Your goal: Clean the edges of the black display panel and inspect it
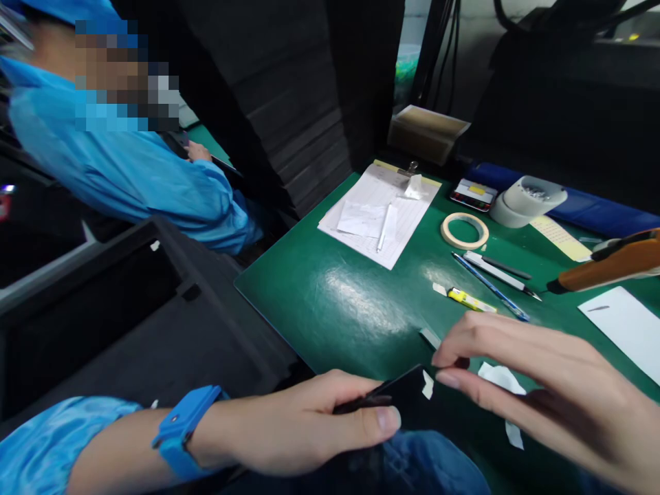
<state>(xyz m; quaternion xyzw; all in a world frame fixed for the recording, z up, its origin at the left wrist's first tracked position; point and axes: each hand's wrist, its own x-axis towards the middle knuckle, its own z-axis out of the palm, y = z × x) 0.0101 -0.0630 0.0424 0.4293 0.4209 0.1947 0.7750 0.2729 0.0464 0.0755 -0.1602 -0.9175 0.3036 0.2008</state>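
My left hand point(304, 426), below a blue wrist strap point(188, 430), is closed on the edge of a thin, flat black panel point(405, 395), thumb on top. A small torn piece of whitish tape point(427, 385) sits at the panel's corner. Right beside that corner, my right hand point(536, 378) has its thumb and forefinger brought together in a pinch; anything between the tips is too small to make out. Behind the right hand lie crumpled white scraps point(500, 377), and a small grey strip point(430, 338) is on the green table point(289, 295) near its fingertips.
A clipboard with papers point(355, 227), masking tape roll point(465, 230), pens point(492, 285), yellow cutter point(470, 300), white cup point(531, 199) and orange-brown tool point(613, 265) occupy the table. At left stands a black foam tray point(216, 323); beyond it sits a person in blue point(139, 172).
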